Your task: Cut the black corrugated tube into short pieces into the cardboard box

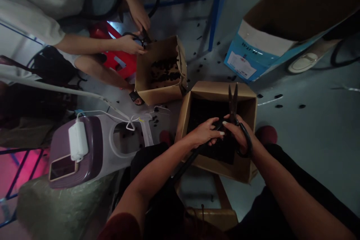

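Observation:
My right hand (238, 134) is closed around the black handles of a pair of scissors (232, 104), whose blades point away from me and stand slightly apart. Close beside it, my left hand (207, 132) grips a long black strip (189, 162) that runs back toward my lap. Where the strip ends between my fingers is hard to make out in the dim light. Both hands are over an open cardboard box (219, 87) with a dark heap of black material (218, 152) inside.
A co-worker's hands (136, 41) hold scissors over a second cardboard box (160, 95) with black pieces inside. A blue carton (250, 62) stands at right. On a purple and grey stool (95, 146) lie a phone (63, 167) and a white power bank (78, 141). Black scraps dot the floor.

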Demonstrator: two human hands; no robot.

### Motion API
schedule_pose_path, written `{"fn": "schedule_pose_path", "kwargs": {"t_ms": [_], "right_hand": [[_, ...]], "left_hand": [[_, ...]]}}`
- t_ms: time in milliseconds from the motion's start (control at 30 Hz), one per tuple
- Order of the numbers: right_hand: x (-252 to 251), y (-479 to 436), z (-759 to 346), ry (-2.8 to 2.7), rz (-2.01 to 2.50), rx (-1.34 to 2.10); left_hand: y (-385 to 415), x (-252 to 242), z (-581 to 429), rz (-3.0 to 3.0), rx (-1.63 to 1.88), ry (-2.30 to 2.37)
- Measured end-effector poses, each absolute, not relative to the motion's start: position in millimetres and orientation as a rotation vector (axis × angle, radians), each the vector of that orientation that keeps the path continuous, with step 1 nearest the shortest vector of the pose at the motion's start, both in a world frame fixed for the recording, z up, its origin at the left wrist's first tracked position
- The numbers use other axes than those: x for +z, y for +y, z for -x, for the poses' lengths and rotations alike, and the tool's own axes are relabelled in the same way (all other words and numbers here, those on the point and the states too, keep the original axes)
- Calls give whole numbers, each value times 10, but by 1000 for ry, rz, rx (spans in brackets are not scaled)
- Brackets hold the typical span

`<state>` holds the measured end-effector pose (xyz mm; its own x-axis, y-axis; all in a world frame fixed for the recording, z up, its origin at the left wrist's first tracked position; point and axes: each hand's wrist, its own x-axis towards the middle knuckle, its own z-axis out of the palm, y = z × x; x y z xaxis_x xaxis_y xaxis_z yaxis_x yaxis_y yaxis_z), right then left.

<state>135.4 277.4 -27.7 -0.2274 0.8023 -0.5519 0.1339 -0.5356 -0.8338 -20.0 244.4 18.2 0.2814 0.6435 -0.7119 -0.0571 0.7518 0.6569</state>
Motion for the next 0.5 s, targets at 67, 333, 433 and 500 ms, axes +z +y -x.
{"fn": "schedule_pose_path", "kwargs": {"t_ms": [67,333,433,500], "right_hand": [[-253,2779,-1344,-1053,1540,1831],[-126,2878,-1397,-875,1529,1797],[-75,2905,-1421,-865,1547,1788],[-37,2919,-1427,-859,1570,1746]], "left_hand": [[2450,206,196,-506,533,1161],[2469,287,161,-286,587,975],[2464,264,136,-282,592,958],[2460,242,114,-288,582,960]]}}
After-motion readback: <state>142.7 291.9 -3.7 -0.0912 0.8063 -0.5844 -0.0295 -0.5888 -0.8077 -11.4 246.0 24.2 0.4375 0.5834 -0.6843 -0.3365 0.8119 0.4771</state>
